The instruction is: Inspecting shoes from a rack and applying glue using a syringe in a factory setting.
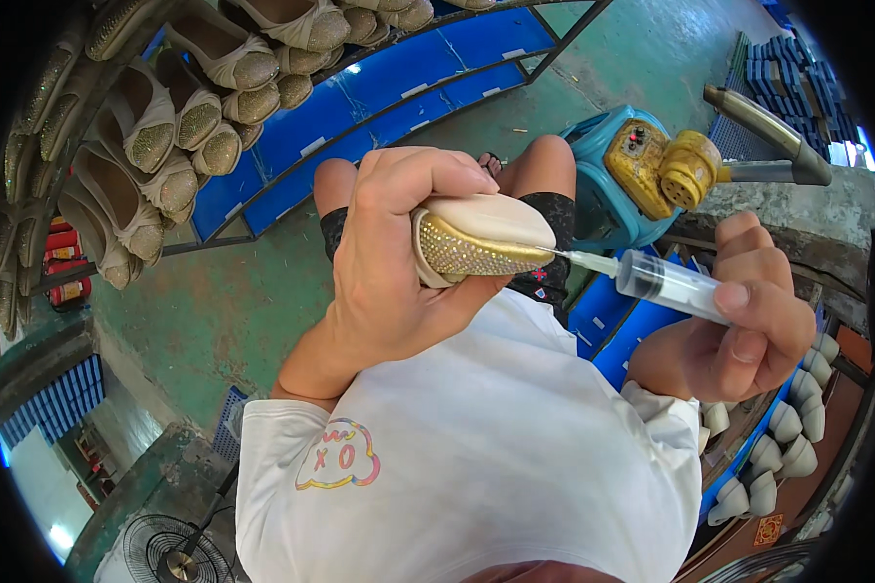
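My left hand (384,257) is wrapped round a shoe (481,243) with a pale sole and a gold toe covered in small rhinestones. The sole faces up and the toe points right. In my right hand (753,316) is a clear plastic syringe (666,282), gripped by its barrel between thumb and fingers. Its thin needle meets the shoe's toe edge, where the upper joins the sole. A little clear or pale content shows inside the barrel. The heel end of the shoe is hidden in my left palm.
A rack of similar sparkly flat shoes (151,141) stands at the upper left, with blue shelves (360,102) beside it. A blue plastic stool (612,209) carries a yellow machine (642,160). Several shoe lasts (787,428) lie at the right. A fan (175,549) sits at lower left.
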### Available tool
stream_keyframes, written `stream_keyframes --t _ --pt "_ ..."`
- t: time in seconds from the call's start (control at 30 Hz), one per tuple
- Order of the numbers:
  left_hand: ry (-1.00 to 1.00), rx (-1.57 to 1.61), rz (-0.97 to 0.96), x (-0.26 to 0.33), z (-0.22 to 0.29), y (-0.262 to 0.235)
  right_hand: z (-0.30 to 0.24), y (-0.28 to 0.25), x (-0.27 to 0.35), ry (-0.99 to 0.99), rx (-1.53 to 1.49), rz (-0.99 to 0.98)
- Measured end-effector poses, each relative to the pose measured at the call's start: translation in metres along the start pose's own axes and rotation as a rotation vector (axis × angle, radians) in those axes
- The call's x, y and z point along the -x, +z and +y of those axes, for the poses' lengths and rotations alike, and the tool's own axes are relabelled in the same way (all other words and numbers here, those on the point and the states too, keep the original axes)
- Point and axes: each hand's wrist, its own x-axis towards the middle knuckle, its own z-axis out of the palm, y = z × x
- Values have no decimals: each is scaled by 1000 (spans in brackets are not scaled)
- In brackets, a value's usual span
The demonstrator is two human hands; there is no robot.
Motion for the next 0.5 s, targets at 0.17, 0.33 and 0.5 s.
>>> stream_keyframes --t 0.17,0.33,0.5 --pt "9 27 46 1 -1 -1 -3 -2 -2 9 8 -73" --pt "13 64 124 2 0 2 -5 -2 -3 -2 6 -84" --pt "32 87 132 2 0 2 -7 -3 -6 -7 24 -139"
